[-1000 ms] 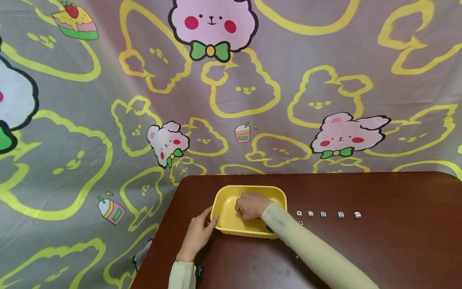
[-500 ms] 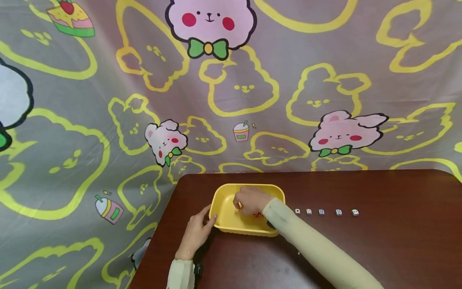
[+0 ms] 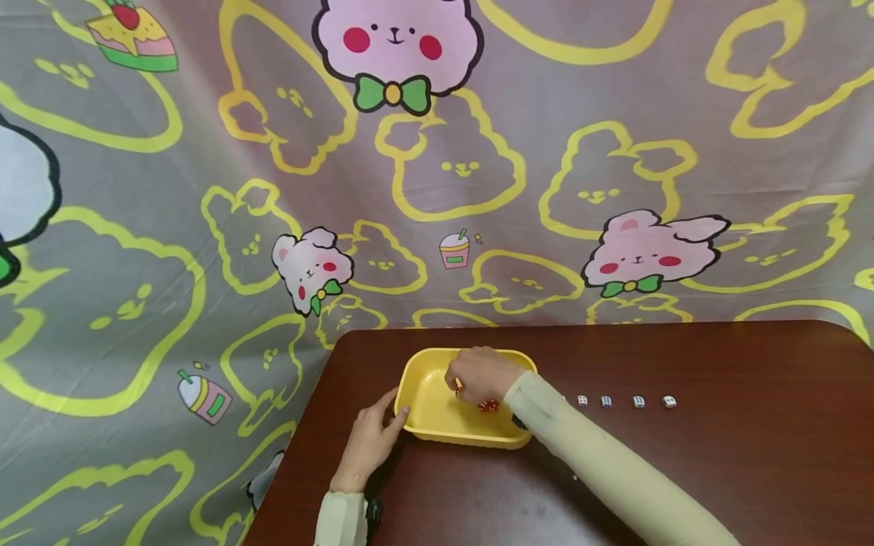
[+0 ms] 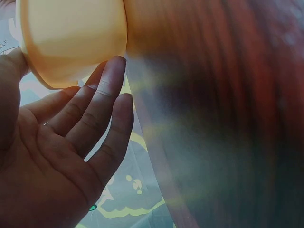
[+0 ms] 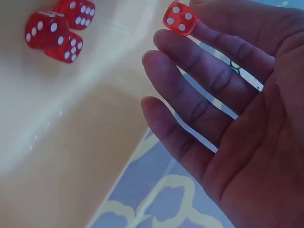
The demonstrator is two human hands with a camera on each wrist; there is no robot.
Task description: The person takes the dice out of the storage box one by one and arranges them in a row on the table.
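Observation:
A yellow plastic basin [image 3: 423, 402] stands on the table. At its left end my left hand [image 3: 374, 440] holds the rim, the thumb over the edge and the fingers along the outer wall. Inside the basin, my right hand [image 3: 483, 375] pinches a red die [image 5: 180, 18] with white dots between thumb and index finger; the other fingers are loosely bent. Several red dice [image 5: 59, 28] lie clustered on the basin floor beside that hand. In the head view, these red dice [image 3: 488, 406] show just below the right hand.
Right of the basin, white dice [image 3: 606, 402] lie in a spaced row on the dark brown table [image 3: 751, 455]. The right sleeve [image 3: 601, 447] covers part of the row's left end. A patterned curtain [image 3: 519, 189] hangs behind and to the left.
My right hand has shifted slightly right within the basin, and red dice below it have come into sight. The forearm now covers a red die seen earlier on the table. My left hand stays put.

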